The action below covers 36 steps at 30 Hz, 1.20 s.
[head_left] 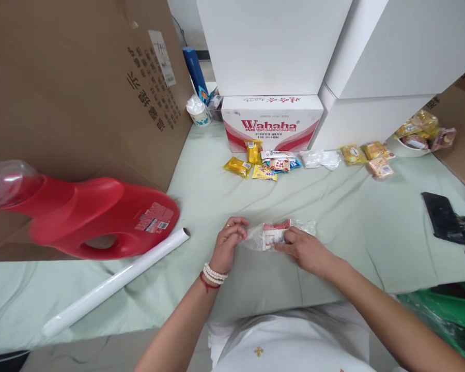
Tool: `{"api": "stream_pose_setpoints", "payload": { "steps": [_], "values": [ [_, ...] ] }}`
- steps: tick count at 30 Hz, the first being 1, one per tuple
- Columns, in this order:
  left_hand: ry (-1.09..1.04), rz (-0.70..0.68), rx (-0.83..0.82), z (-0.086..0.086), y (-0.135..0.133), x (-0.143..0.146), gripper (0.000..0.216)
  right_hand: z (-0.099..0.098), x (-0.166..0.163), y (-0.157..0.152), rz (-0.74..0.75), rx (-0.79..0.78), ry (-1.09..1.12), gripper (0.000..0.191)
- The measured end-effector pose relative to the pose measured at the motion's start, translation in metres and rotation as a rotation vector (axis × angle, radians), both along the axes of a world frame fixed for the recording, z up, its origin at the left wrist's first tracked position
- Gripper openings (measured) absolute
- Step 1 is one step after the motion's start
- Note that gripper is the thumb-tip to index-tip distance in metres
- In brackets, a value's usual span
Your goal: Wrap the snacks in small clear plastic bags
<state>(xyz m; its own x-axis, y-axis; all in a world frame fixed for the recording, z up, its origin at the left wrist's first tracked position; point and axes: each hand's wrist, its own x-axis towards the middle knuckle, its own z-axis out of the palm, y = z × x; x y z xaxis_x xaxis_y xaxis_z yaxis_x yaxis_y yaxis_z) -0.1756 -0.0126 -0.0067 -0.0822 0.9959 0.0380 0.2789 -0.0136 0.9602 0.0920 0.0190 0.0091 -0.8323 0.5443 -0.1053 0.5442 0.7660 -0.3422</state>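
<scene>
A clear plastic bag (308,227) with a red and white snack packet (276,231) inside lies on the pale green cloth (333,201) in front of me. My left hand (228,243), with bead bracelets at the wrist, pinches the bag's left edge with curled fingers. My right hand (304,250) presses on the bag from the right, fingers closed on it over the packet.
A red detergent jug (96,217) lies on its side at the left beside a white roll (116,281) and a big cardboard box (73,88). Several snack packets (263,165) lie before a Wahaha carton (272,121). A dark phone with keys (445,217) sits right.
</scene>
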Motion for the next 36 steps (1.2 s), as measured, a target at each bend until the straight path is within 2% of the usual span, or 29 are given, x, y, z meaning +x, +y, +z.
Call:
{"api": "stream_pose_setpoints", "payload": {
  "steps": [3,5,10,12,15,17,19,21,23,25,27,29,31,33,34,36],
  "values": [
    [0.084,0.064,-0.099,0.003,0.01,0.013,0.046,0.0,-0.002,-0.002,0.005,0.027,-0.039,0.054],
    [0.169,0.07,-0.145,0.006,0.016,0.021,0.048,0.0,-0.003,-0.003,-0.004,0.031,-0.051,0.054],
    [0.365,0.028,-0.201,0.016,0.014,0.012,0.028,-0.001,-0.002,-0.006,-0.061,0.003,-0.024,0.055],
    [0.333,0.01,-0.279,0.022,0.007,0.002,0.022,-0.003,-0.001,-0.007,-0.079,-0.028,-0.008,0.055],
    [0.168,0.002,-0.336,0.032,-0.002,-0.001,0.017,-0.01,-0.002,-0.008,-0.096,-0.047,0.041,0.053],
    [0.074,-0.034,-0.308,0.036,-0.006,0.011,0.021,-0.015,-0.003,-0.009,-0.098,-0.052,0.089,0.048],
    [0.075,-0.143,-0.232,0.035,-0.006,0.034,0.016,-0.019,-0.003,-0.01,-0.098,-0.061,0.144,0.04],
    [0.196,-0.254,-0.114,0.03,-0.003,0.059,0.016,-0.019,-0.001,-0.012,-0.105,-0.073,0.216,0.033],
    [0.411,-0.287,-0.034,0.021,-0.001,0.081,0.03,-0.016,0.004,-0.014,-0.126,-0.11,0.304,0.03],
    [0.628,-0.265,-0.027,0.012,0.0,0.095,0.04,-0.012,0.011,-0.017,-0.239,-0.176,0.397,0.03],
    [0.777,-0.252,-0.044,0.007,0.0,0.102,0.042,-0.01,0.017,-0.017,-0.494,-0.186,0.463,0.032],
    [0.864,-0.251,-0.035,0.005,-0.001,0.106,0.041,-0.012,0.02,-0.015,-0.782,-0.059,0.464,0.034],
    [0.921,-0.249,0.001,0.006,-0.003,0.108,0.039,-0.016,0.021,-0.01,-0.953,0.127,0.388,0.04],
    [0.948,-0.207,0.045,0.007,-0.004,0.109,0.036,-0.021,0.021,-0.006,-0.988,0.236,0.281,0.047],
    [0.951,-0.16,0.064,0.008,-0.004,0.109,0.034,-0.022,0.021,-0.005,-0.968,0.249,0.234,0.045],
    [0.948,-0.013,0.09,0.007,-0.002,0.107,0.035,-0.021,0.022,-0.007,-0.898,0.237,0.17,0.027]
  ]
}}
